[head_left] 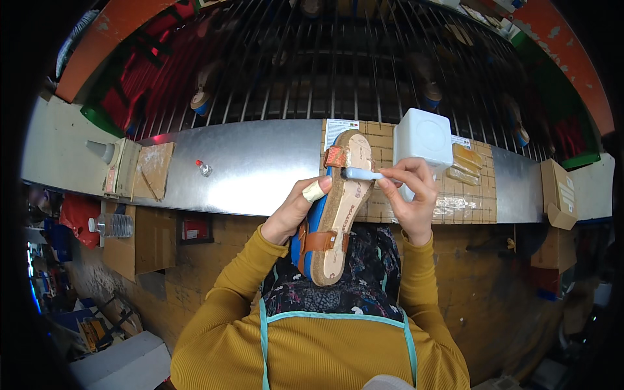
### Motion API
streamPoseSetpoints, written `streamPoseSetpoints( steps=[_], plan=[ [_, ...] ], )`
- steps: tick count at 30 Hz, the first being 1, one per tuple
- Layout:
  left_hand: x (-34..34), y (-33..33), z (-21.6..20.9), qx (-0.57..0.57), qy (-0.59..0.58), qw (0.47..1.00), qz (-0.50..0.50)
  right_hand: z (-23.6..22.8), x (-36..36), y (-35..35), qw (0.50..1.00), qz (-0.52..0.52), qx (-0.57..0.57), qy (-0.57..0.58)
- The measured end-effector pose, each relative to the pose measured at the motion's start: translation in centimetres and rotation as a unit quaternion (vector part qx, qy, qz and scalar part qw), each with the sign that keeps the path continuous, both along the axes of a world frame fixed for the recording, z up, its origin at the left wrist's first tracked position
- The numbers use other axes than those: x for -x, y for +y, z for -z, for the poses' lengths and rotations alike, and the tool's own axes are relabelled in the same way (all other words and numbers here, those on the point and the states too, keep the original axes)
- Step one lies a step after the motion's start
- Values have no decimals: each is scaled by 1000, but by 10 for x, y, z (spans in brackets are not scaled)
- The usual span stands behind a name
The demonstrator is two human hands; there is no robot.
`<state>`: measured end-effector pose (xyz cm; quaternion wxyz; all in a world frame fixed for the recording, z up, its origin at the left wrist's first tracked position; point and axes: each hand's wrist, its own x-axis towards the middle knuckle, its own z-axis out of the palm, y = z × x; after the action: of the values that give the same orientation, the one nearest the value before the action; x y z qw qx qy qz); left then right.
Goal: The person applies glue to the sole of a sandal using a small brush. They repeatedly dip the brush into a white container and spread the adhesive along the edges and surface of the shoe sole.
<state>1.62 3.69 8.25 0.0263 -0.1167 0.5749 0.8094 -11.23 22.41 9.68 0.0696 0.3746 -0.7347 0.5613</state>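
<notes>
My left hand (296, 207), its thumb wrapped in pale yellow tape, grips the side of a sandal (333, 250). The sandal has a beige, cork-edged underside turned up toward me, brown straps folded over its edge, and a blue last below. Between the fingers and thumb of my right hand (415, 195) is a small light-blue-handled brush (362, 173). Its dark head touches the sole by the upper strap; the exact contact is too small to tell. Just beyond that hand stands a white square plastic container (422, 140).
Under the sandal's far end, cardboard (383, 211) covers part of the metal bench (253, 156). Yellowish blocks (465, 162) lie at its right. A small red-capped bottle (203, 168) stands left. Beyond runs a conveyor of metal rods (292, 84) carrying several shoes. An open carton (559, 195) sits right.
</notes>
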Motion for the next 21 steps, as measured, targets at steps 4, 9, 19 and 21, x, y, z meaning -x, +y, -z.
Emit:
streamPoseSetpoints(
  steps=[4,9,19,21],
  plan=[
    [1,3,1,-18,-1,1000,1,10,-5,2,1000,10,4,12],
    [1,4,9,-37,-5,999,6,17,-14,3,999,21,22,-12],
    [5,6,5,-86,-10,996,-19,29,-28,4,997,47,27,48],
    [6,3,6,-87,-5,996,-24,29,-30,2,996,46,30,64]
  ],
)
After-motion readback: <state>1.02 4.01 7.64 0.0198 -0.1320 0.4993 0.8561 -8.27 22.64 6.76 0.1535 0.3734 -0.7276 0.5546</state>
